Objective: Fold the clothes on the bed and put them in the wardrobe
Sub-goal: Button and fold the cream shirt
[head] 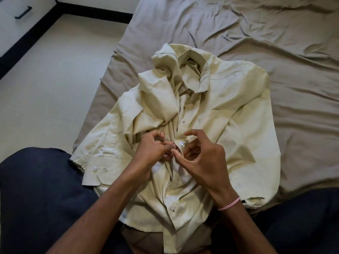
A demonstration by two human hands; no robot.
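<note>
Across the middle of the frame, spread front-up on the wrinkled grey-brown bed sheet (275,43): a pale yellow shirt (229,110), collar (194,57) toward the top of the frame, hem toward the bottom edge. Rumpled on its left side, with one sleeve bunched and folded over the chest; smoother on the right, chest pocket showing. Just below centre, both hands close together at the shirt's front opening. Left hand (152,149), fingers curled, pinching the fabric on its side of the opening. Right hand (203,156), thumb and curled fingers grasping the opposite edge, right beside a white button (181,143) between the two hands; forefinger raised and bent above it. Thin pink-and-white cord (229,204) around the right wrist. Further down the opening, a second button (172,208); fastened or not, hard to tell. At the shirt's lower left, a cuff (97,171) lying flat on the sheet. Dark blue trouser legs (36,189) in the lower corners. Pale floor (55,79) at the left of the frame; at upper left, a white drawer front with a black handle (23,12).
</note>
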